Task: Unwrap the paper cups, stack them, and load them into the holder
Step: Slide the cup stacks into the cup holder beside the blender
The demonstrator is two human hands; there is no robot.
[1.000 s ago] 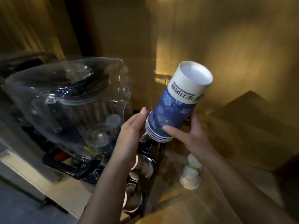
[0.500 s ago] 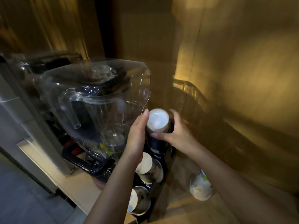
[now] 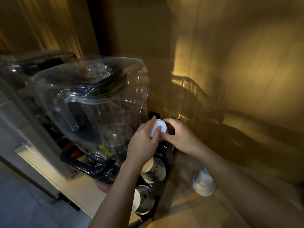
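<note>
A stack of paper cups [image 3: 159, 128] stands bottom-up in the far slot of a black cup holder [image 3: 166, 149]; only its white base and a sliver of its side show. My left hand [image 3: 144, 142] grips it from the left, thumb on the white base. My right hand [image 3: 179, 137] holds it from the right, fingers curled round the rim of the slot. Two more cup stacks [image 3: 153, 168] [image 3: 142, 200] lie in the nearer slots of the holder.
A large clear plastic blender jug [image 3: 92, 102] on a dark base stands close to the left of the holder. A single white cup with a green print [image 3: 204, 182] sits upside down on the wooden counter to the right. A wall rises behind.
The cup stack went from tilted in the air down into the far slot, and now sits lower. Both hands followed it down and closed in on its base.
</note>
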